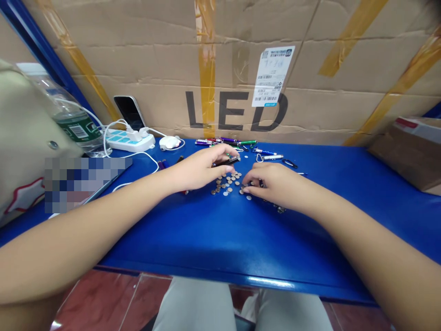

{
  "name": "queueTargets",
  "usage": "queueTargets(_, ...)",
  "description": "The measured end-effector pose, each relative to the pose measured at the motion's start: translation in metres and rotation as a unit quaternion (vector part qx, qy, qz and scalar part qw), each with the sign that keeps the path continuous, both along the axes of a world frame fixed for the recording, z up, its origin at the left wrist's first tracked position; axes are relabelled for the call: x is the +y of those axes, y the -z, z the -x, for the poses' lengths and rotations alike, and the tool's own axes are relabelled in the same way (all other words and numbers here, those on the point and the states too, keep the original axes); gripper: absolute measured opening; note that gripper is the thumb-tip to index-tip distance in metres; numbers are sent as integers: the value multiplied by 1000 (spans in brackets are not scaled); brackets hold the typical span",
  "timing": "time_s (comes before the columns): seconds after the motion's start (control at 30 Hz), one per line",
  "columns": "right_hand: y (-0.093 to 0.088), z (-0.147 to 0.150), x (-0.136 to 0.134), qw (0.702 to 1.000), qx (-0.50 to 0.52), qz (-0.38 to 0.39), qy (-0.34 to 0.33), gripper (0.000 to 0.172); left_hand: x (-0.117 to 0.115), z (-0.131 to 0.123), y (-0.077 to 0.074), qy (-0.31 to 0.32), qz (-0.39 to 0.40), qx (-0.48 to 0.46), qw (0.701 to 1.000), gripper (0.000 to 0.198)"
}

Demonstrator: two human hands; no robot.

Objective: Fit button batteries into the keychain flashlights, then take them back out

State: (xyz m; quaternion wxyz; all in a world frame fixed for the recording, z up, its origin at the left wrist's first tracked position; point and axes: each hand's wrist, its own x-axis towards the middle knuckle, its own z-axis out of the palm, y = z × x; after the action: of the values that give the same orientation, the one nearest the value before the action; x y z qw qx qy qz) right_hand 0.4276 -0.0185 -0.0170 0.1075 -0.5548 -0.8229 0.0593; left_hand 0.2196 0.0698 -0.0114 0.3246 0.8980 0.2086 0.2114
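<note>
My left hand (pixel 203 168) is closed around a dark, slim pen-shaped barrel (pixel 227 162), held tilted above the table. Below it lie scattered small round metal discs (pixel 229 189), like button cells, some silver and some brownish. My right hand (pixel 267 180) is lowered to the right side of these discs, thumb and forefinger drawn together at one; whether it is gripped I cannot tell. Small dark metal pieces (pixel 279 209) show partly from under my right palm. Behind my hands lie several coloured pen-shaped barrels (pixel 237 140) and a silver one with a clip (pixel 272 157).
A large cardboard box (pixel 155 59) stands along the back of the blue table (pixel 200 239). At left are a power strip (pixel 126 141) with white cables, a phone (pixel 129 110), a plastic bottle (pixel 77 126) and a beige bag (pixel 27 138). Another carton (pixel 406 151) sits at right.
</note>
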Motion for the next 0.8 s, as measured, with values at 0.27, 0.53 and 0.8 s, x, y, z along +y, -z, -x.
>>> queueTargets(0.27,3,3,4,1000,-1,13,4,17,4,-1,4,-25,-82,-8,996,17)
queueTargets(0.53,-20,-12,-8,983,108,-145,36,14,0,-2,4,-23,-89,40,995,17)
queueTargets(0.8,-18,3,-13,968,131,-209,-51,10,-10,-3,2,8,-85,11,996,16)
